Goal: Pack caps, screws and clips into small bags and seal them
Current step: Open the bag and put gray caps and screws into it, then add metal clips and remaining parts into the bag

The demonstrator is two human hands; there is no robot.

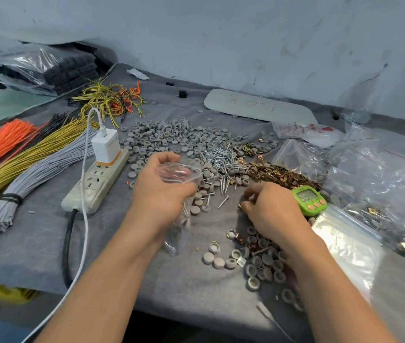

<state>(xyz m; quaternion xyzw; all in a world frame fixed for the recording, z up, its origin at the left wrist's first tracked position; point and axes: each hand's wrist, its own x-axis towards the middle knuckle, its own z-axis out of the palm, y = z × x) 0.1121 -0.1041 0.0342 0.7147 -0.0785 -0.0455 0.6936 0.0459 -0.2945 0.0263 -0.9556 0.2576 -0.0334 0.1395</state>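
My left hand (161, 191) holds a small clear bag (180, 173) with its mouth held open; the bag's lower part hangs down past my wrist with a few parts inside. My right hand (270, 209) rests on the grey cloth with its fingers pinched on small parts, a copper clip showing at the fingertips. A wide heap of grey caps (171, 137) lies beyond my hands. Silver screws (223, 159) lie in a pile to the right of the bag. Copper clips (278, 173) spread further right. More caps (258, 261) lie under my right forearm.
A power strip (97, 180) with a white charger (106, 147) lies to the left, beside bundles of grey, yellow and orange wires (23, 167). A green timer (309, 199) sits by my right hand. Clear bags (374, 179) are piled on the right, a white board (258, 106) at the back.
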